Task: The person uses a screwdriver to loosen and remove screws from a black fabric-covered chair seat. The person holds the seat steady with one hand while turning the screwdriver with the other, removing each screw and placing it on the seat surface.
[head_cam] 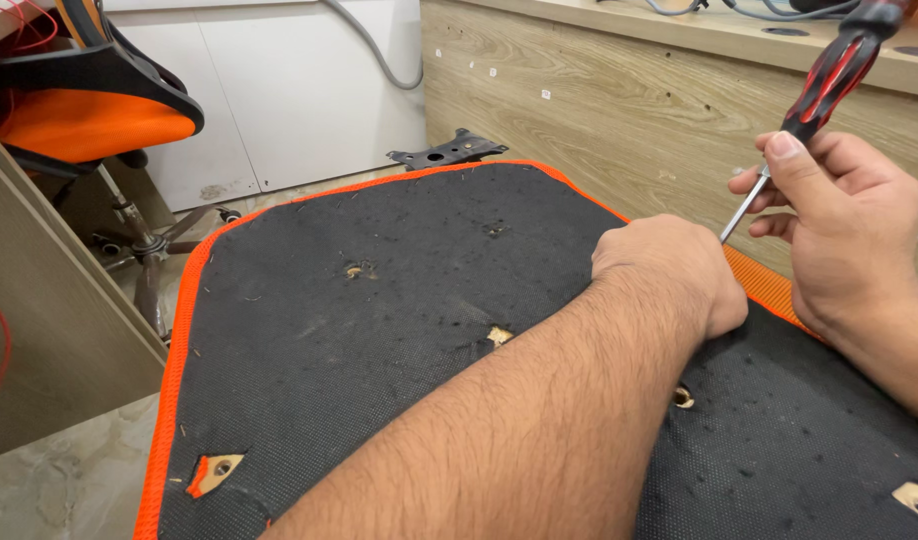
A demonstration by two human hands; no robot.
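Note:
A chair seat lies upside down before me, its underside black fabric with an orange rim. Several screw holes show torn fabric and bare wood. My left hand rests as a closed fist on the seat near its right orange edge; whatever lies under the fingers is hidden. My right hand, just to the right, grips a screwdriver with a red and black handle. Its thin metal shaft slants down-left, and the tip ends behind my left hand.
An orange and black office chair with a wheeled base stands at the upper left. A black metal plate lies on the floor beyond the seat. A wooden panel rises at the back right, another on the left.

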